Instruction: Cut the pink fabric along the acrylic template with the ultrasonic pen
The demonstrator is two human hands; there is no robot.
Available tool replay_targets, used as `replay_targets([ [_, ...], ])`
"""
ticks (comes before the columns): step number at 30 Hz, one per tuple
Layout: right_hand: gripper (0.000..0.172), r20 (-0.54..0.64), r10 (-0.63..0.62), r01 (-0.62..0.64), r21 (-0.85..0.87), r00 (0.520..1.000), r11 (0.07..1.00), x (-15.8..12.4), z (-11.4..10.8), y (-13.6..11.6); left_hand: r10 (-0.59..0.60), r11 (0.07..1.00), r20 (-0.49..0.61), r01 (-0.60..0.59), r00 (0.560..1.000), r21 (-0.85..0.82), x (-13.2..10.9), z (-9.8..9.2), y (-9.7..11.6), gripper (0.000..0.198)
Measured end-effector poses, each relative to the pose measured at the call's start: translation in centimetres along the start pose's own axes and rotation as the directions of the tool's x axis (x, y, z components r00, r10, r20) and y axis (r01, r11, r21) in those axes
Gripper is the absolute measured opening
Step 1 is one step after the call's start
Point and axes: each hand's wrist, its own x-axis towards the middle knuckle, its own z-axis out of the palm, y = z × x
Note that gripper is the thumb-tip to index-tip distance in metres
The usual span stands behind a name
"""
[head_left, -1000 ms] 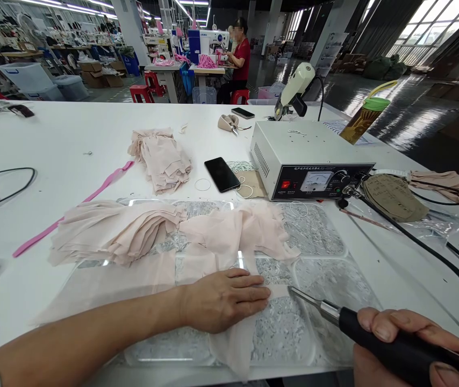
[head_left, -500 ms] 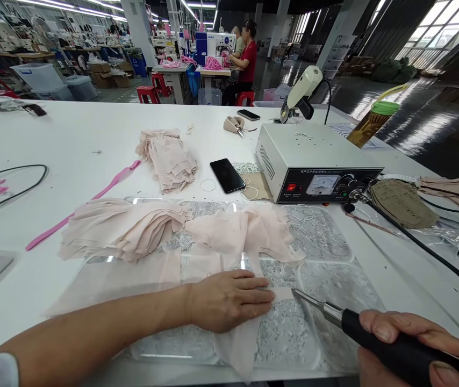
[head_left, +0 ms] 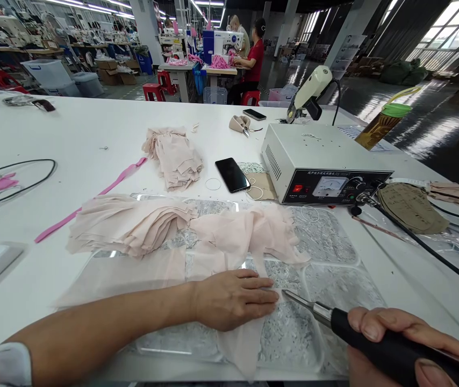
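My left hand (head_left: 235, 300) lies flat with the palm down, the fingers stretched and grasping nothing, and it presses the pale cloth (head_left: 242, 344) on the patterned mat (head_left: 288, 336). One end of this cloth hangs toward the front edge of the desk (head_left: 76, 126). My right hand (head_left: 413, 327) is closed around the black handle of the tool (head_left: 360, 336), which is tilted, with its metal tip pointing to the left and down. This tip is just beside my left fingertips, at a small piece of the cloth; whether it touches, I cannot tell. Behind my left arm there is a sheer panel (head_left: 133, 271), and beyond it a fanned stack (head_left: 128, 220) of the same pale colour. To the right of this stack lies a crumpled piece (head_left: 249, 231), and farther back a gathered bundle (head_left: 175, 158). A pink ribbon (head_left: 92, 201) lies slanting at the left of the bundle. The phone (head_left: 232, 174) is near the grey machine (head_left: 322, 153), and a thick black cable (head_left: 431, 244) runs from the front of this machine toward the right. In the background, a person in red (head_left: 256, 62) sits at a sewing machine (head_left: 223, 43).
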Motion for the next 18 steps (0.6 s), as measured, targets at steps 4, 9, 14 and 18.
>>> replay_targets([
  [4,0.007,-0.002,-0.003,0.003,-0.004,1.0,1.0,0.03,0.1,0.08,-0.002,1.0,-0.004,0.002,1.0,0.006,-0.01,0.04,-0.02,0.037],
  [9,0.007,0.056,-0.022,0.023,-0.009,0.998,1.0,0.3,0.09,0.05,0.007,1.0,-0.032,-0.008,0.999,-0.012,-0.02,0.13,-0.05,0.034],
  [14,0.008,0.072,0.0,0.0,-0.003,0.997,1.0,0.54,-0.02,-0.19,0.002,1.0,-0.044,-0.003,0.999,-0.019,-0.03,0.26,-0.06,0.033],
  [18,0.01,0.053,0.034,-0.035,0.023,0.998,0.999,0.02,-0.64,-0.52,-0.008,1.0,-0.015,0.008,1.0,-0.01,0.01,0.17,-0.02,0.035],
])
